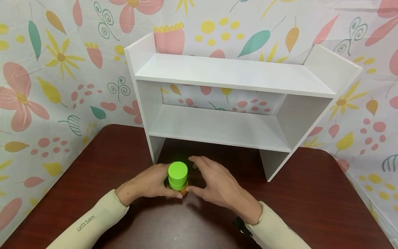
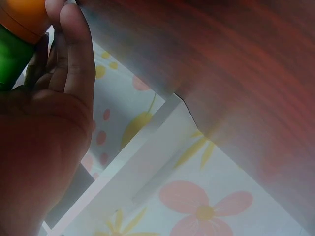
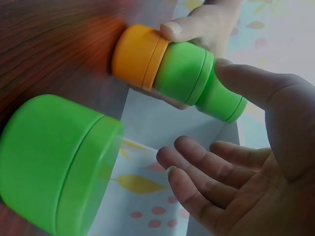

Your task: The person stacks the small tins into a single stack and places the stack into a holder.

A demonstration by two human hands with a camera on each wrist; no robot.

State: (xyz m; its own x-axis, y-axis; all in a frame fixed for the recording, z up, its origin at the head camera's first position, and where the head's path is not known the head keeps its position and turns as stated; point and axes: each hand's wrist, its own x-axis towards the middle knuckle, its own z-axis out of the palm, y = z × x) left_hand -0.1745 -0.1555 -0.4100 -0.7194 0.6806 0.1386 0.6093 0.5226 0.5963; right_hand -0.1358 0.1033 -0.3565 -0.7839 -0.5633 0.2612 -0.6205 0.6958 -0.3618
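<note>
- The stack of nested cups (image 1: 178,177) stands upright on the dark red-brown surface (image 1: 311,207), right in front of the white shelf unit (image 1: 230,103), near that unit's left leg.
- On top is a bright green cap-like piece; below it a wider green ring, and at the bottom an orange base (image 3: 135,56) touching the surface.
- Left hand (image 1: 149,183) is on the stack from the left: its fingers (image 3: 197,24) curl round the lower part, thumb tip pressed at the orange base.
- The left wrist view shows the same grip close up, fingers lying against the orange and green.
- Right hand (image 1: 217,186) sits just beside the stack on the right, fingers (image 3: 206,167) spread and loosely bent, released, holding nothing; its thumb reaches up close to the narrow green top, and whether it touches there is hard to tell.
- The right wrist view also catches a second, larger green cup (image 3: 54,162) lying close to the lens, out of focus.
- Flowered cloth (image 1: 46,86) hangs behind the shelf unit, both shelves bare white boards.
</note>
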